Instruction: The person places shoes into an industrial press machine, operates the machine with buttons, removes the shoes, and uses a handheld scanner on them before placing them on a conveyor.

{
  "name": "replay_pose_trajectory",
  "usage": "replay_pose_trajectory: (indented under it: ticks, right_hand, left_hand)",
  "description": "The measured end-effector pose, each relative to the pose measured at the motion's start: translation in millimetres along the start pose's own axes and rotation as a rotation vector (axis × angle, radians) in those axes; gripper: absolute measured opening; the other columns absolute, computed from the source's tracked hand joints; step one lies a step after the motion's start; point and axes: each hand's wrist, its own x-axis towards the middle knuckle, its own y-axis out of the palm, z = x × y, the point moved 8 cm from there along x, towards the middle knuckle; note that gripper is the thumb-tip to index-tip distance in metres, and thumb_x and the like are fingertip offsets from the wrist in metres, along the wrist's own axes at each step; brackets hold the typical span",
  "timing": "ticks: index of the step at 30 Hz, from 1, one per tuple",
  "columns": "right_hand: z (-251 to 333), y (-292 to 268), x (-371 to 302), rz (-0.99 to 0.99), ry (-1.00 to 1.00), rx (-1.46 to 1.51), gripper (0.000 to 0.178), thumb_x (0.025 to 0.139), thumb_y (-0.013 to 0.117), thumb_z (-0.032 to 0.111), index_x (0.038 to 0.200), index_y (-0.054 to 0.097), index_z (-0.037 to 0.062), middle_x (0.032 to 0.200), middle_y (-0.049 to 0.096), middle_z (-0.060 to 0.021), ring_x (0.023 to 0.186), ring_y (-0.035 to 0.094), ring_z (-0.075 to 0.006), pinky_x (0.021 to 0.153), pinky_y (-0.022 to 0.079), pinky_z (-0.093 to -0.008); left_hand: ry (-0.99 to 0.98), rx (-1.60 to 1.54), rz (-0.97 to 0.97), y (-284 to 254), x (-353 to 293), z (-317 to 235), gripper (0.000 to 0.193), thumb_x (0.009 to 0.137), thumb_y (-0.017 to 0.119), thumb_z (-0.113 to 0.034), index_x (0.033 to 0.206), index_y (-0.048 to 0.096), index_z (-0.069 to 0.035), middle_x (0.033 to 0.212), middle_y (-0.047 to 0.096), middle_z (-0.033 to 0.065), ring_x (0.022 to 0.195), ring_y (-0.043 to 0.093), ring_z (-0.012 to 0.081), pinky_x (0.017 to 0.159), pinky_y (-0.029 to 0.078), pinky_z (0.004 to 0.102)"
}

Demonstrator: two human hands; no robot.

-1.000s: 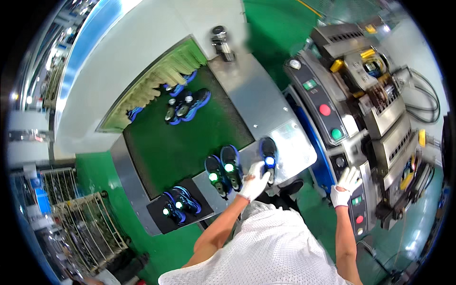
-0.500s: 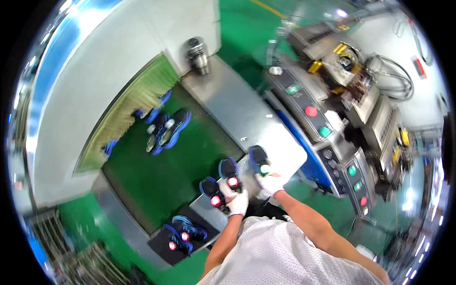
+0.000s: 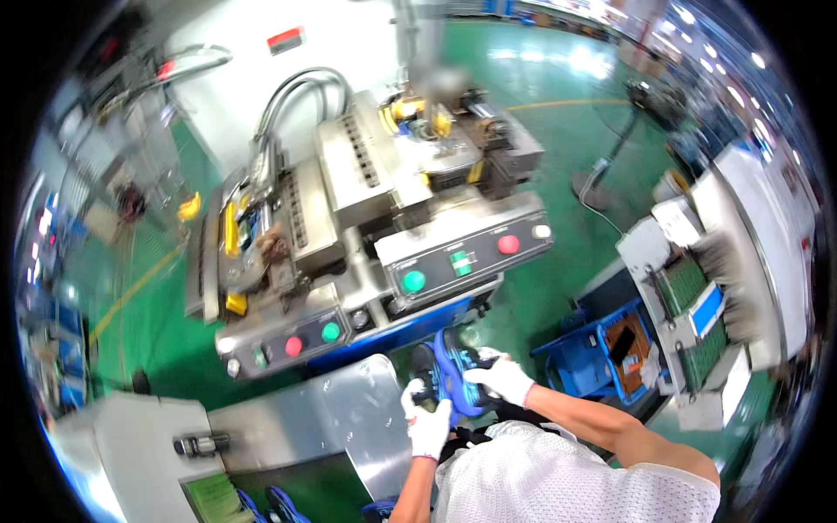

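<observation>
My left hand (image 3: 427,425), in a white glove, grips a black sneaker (image 3: 424,362) by its heel end. My gloved right hand (image 3: 501,378) is closed on a second black-and-blue sneaker (image 3: 471,359). Both shoes are held up in front of my body, toes pointing away from me, with their blue soles side by side and facing each other. Whether the soles touch I cannot tell. Just beyond the shoes stands a two-station machine (image 3: 362,196) with green and red buttons on its front panels.
To the left, a metal table (image 3: 331,414) adjoins a green conveyor belt (image 3: 318,484) carrying more blue-soled shoes (image 3: 283,501). A blue cart (image 3: 571,362) stands at right, near another conveyor unit (image 3: 767,253) with a bristle curtain. Behind is a floor stand (image 3: 593,181).
My view has swung right, from the conveyor to the machine. The shoes in my hands have come up off the metal table and been brought together, soles facing.
</observation>
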Motion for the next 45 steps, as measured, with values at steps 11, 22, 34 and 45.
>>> replay_pose_trajectory:
  ticks: [11,22,34,45]
  right_hand:
    - [-85.6,-329.1,-210.3,-1.126,-0.131,0.682,0.071,0.076,0.086,0.027,0.140,0.060,0.0136,0.096,0.069,-0.0015,0.061,0.056,-0.0082,0.045,0.042,-0.0250]
    - [-167.2,-556.6,-293.5,-1.736,0.273,0.123,0.081,0.082,0.077,0.027,0.149,0.043,-0.0026,0.132,0.065,-0.0231,0.121,0.064,-0.0341,0.103,0.048,-0.0435]
    - [-32.6,-491.4,-136.0,-1.208,-0.591,-0.195,0.053,0.098,0.065,0.020,0.144,0.051,-0.0030,0.147,0.056,-0.0198,0.136,0.053,-0.0309,0.114,0.040,-0.0403]
    - [-81.1,-107.0,88.6,0.345,-0.384,-1.032,0.059,0.087,0.072,0.035,0.135,0.060,0.0029,0.124,0.070,-0.0209,0.118,0.066,-0.0372,0.103,0.048,-0.0480]
  left_hand:
    - [0.442,0.124,0.966,310.6,-78.9,-230.5,0.077,0.079,0.078,-0.006,0.147,0.041,-0.002,0.132,0.061,0.0162,0.118,0.060,0.0232,0.104,0.048,0.0376]
    - [1.038,0.181,1.052,691.1,-154.7,-307.1,0.076,0.089,0.064,-0.021,0.153,0.032,0.006,0.151,0.042,0.0305,0.141,0.044,0.0403,0.119,0.033,0.0420]
    - [0.755,0.516,1.087,468.5,-27.1,-161.4,0.053,0.099,0.056,-0.035,0.143,0.053,-0.006,0.141,0.059,0.0202,0.130,0.058,0.0359,0.109,0.045,0.0451]
    - [-0.485,0.507,-1.016,-327.1,-120.2,215.4,0.028,0.094,0.062,-0.029,0.115,0.064,-0.010,0.110,0.072,0.0150,0.105,0.071,0.0322,0.091,0.055,0.0456]
